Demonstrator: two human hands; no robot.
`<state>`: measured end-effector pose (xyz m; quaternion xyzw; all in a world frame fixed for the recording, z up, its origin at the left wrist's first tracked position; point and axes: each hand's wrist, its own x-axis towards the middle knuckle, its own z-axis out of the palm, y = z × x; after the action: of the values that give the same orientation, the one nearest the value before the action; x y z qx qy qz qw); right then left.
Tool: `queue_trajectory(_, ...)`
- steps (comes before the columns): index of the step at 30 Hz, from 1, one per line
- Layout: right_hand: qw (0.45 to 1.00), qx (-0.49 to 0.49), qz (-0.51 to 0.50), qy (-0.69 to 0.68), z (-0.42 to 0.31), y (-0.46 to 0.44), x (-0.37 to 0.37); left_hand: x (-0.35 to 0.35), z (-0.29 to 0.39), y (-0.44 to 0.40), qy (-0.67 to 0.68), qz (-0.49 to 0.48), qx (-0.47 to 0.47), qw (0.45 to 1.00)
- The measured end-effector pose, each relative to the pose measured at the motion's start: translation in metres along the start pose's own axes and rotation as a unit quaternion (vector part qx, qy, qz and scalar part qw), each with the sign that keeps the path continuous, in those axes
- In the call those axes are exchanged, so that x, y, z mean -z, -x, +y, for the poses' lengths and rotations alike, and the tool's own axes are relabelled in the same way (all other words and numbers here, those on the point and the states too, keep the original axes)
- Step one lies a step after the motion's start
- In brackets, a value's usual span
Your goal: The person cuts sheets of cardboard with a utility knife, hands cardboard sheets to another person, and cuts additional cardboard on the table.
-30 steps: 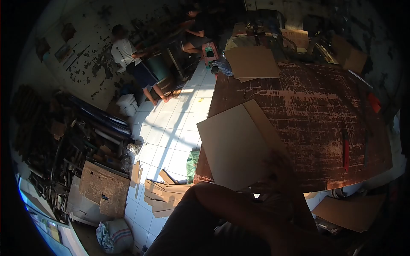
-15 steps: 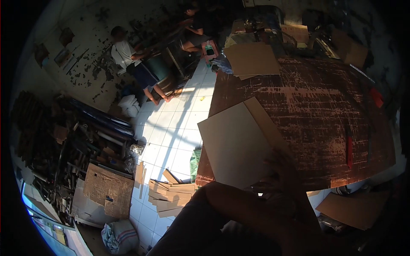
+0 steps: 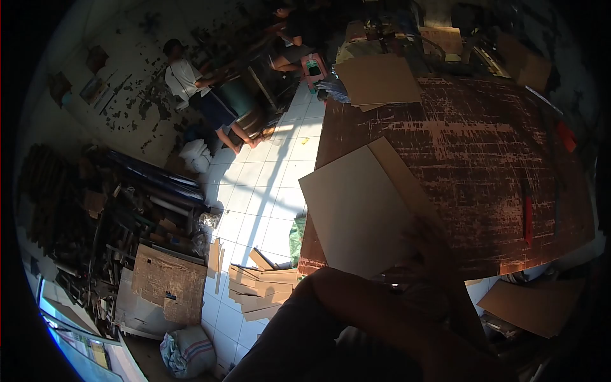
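A pale grey cardboard sheet (image 3: 356, 210) lies tilted over a brown cardboard sheet (image 3: 398, 175) at the near left edge of the worn red-brown table (image 3: 471, 172). My right hand (image 3: 429, 249), deep in shadow, grips the sheets at their lower right side. Below their lower edge, my left hand (image 3: 393, 275) is so dark that its fingers cannot be made out. A bent limb of mine crosses the foreground under the sheets.
Brown cardboard sheets (image 3: 382, 79) are stacked at the table's far left corner. A red-handled tool (image 3: 527, 219) lies on the right. Cardboard offcuts (image 3: 264, 290) cover part of the floor. Scrap (image 3: 165, 223) is piled at left. Two people (image 3: 191, 83) are at the back.
The view has shifted slightly, so the surroundings sit a little further right. My right hand's fingers, earlier spread over the sheet's lower right corner, now lie closer to its right edge.
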<state>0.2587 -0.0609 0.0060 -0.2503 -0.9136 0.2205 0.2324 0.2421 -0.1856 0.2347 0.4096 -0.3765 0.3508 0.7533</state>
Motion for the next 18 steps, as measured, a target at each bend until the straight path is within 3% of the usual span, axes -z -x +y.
queue_trajectory(6,1.0,-0.006,-0.014,0.0,-0.001,-0.001,0.003,0.012,0.007,0.004,-0.084,-0.026,-0.016,0.996)
queue_trajectory(18,1.0,-0.01,-0.011,0.002,0.003,0.0,-0.002,0.014,0.019,0.019,-0.096,-0.002,-0.016,0.995)
